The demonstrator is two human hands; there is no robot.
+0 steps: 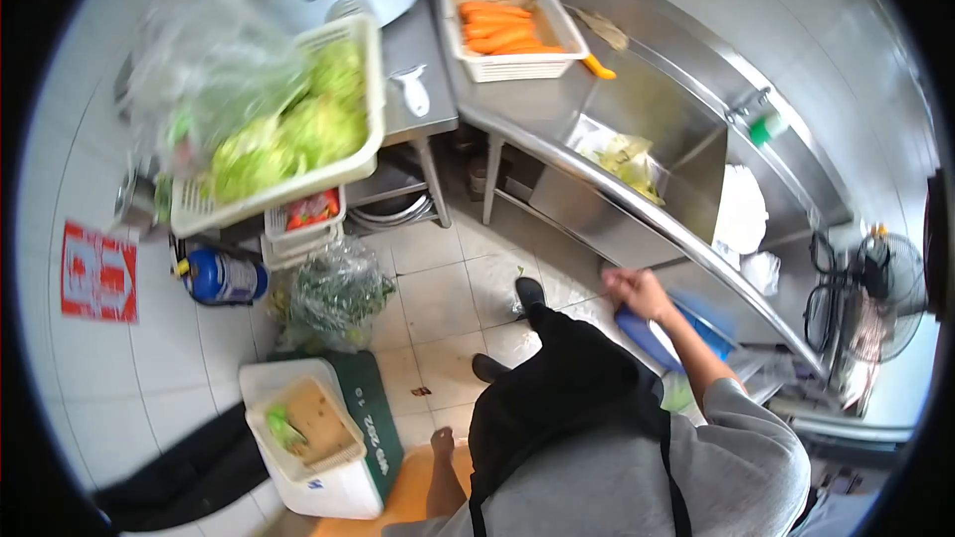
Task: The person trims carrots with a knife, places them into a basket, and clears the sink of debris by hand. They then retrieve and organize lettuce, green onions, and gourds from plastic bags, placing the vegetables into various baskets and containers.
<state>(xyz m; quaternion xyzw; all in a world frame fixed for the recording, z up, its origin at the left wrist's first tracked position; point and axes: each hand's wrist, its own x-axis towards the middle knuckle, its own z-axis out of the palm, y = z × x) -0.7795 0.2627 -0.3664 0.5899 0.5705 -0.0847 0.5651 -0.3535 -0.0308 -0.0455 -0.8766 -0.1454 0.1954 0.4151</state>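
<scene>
My right hand (pixel 639 292) is in front of the steel sink's front edge, slightly blurred, with its fingers curled in; no object shows in it. Below it, a blue basin (pixel 649 340) is partly hidden by my forearm. My left hand (pixel 444 442) hangs low beside my black apron (pixel 567 388), over an orange surface (pixel 413 487). Its fingers look curled, and I see nothing held. Yellow-green leaves (pixel 629 163) lie in the sink basin (pixel 686 139). On the steel counter, a white basket (pixel 512 67) holds several carrots (pixel 497 28).
At left, a white crate (pixel 373 134) holds lettuce (pixel 288 139) under clear plastic. A white peeler (pixel 412 91) lies on the side table. On the floor are bagged greens (pixel 338 293), a white bin (pixel 333 492) and a fire extinguisher (pixel 221 275). A fan (pixel 885 293) stands right.
</scene>
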